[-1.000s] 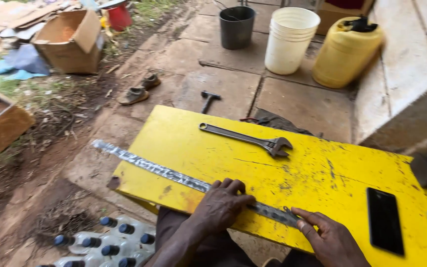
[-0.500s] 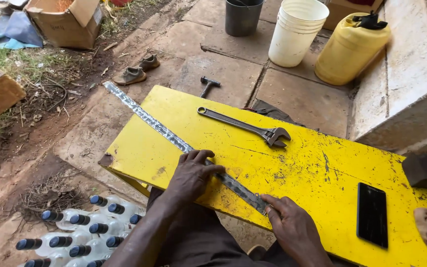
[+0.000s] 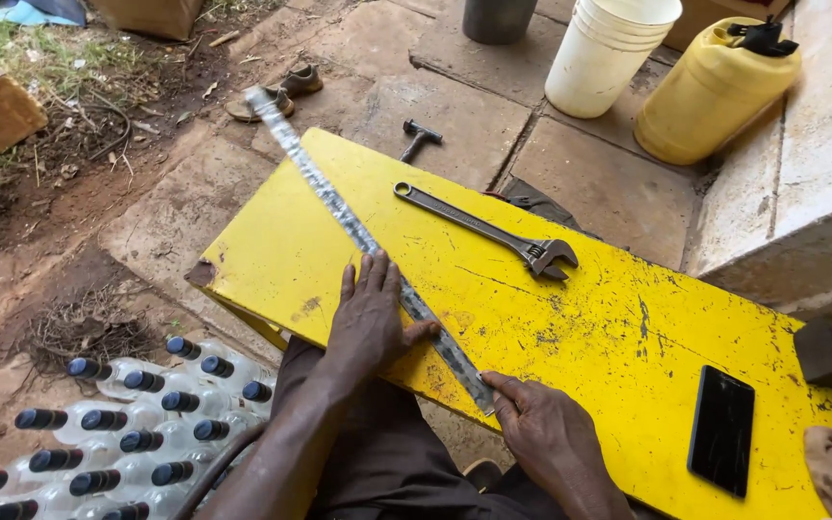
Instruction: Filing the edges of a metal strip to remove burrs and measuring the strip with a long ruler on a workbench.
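The left hand (image 3: 370,318) presses flat, fingers spread, on a long grey metal strip (image 3: 358,236) lying across the yellow painted board (image 3: 589,327); the right hand (image 3: 551,438) pinches the strip's near end; a steel adjustable wrench (image 3: 488,231) lies beside it.

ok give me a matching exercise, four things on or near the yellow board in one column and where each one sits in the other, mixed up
Things:
1. adjustable wrench
2. black phone
3. long metal strip
4. hammer

Places:
A. on the paving just beyond the yellow board
B. lying flat near the board's right end
C. under the left hand, its near end at the right hand, its far end past the board's edge
D. on the middle of the board, jaws pointing right

Pairs: 1-D, 2-B, 3-C, 4-A
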